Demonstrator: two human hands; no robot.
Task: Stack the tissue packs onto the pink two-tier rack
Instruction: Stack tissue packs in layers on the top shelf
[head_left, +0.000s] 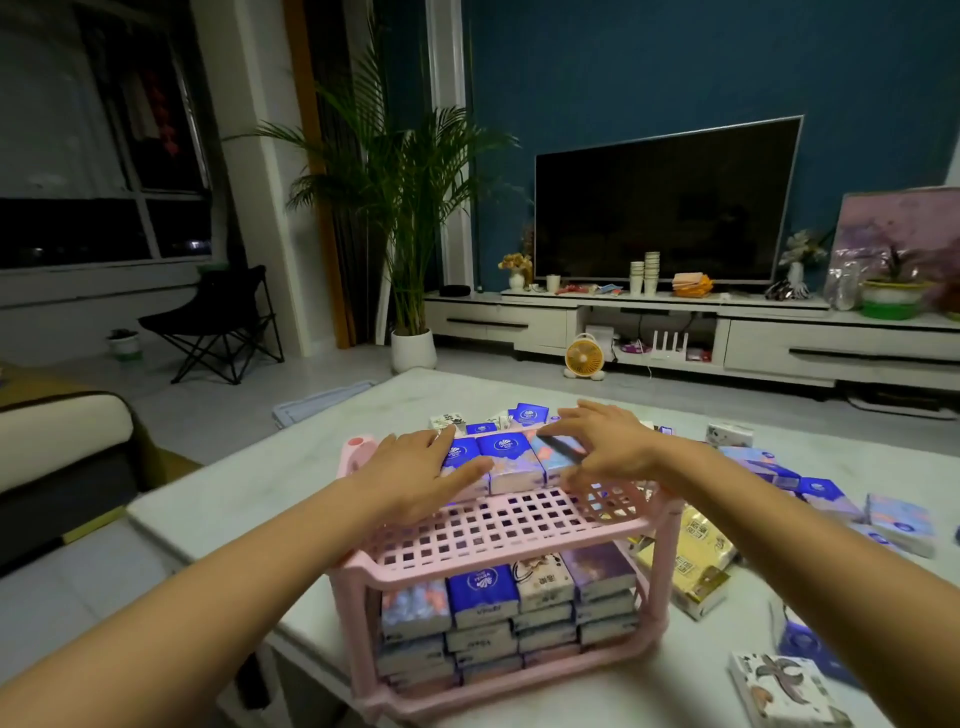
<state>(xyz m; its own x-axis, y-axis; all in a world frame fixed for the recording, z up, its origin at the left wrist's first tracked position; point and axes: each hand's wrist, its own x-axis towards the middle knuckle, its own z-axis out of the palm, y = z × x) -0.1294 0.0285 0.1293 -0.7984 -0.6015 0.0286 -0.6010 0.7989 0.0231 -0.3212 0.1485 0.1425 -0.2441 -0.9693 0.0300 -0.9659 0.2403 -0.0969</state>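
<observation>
Squaring up a row of tissue packs (506, 462) at the back of the top tier of the pink rack (498, 525), itself standing on the tabletop (249, 483). With the left hand (421, 467), flat and unclenched, pushing on the row's left end. With the right hand (602, 441), fingers spread and relaxed over the right end, gripping nothing as far as can be seen. Below, on the lower tier, full stacks of packs (498, 613) already in place. To the right, well apart from the rack, more loose packs (831, 499) lying about the tabletop. Probably light and soft to handle: film-wrapped paper, slick outside, yielding under a squeeze, not fragile. Best taken across the short sides between thumb and fingers, gently, then laid flat and slid against the neighbours. Worth watching for packs slipping off one another or tipping off the open front of the grid.
</observation>
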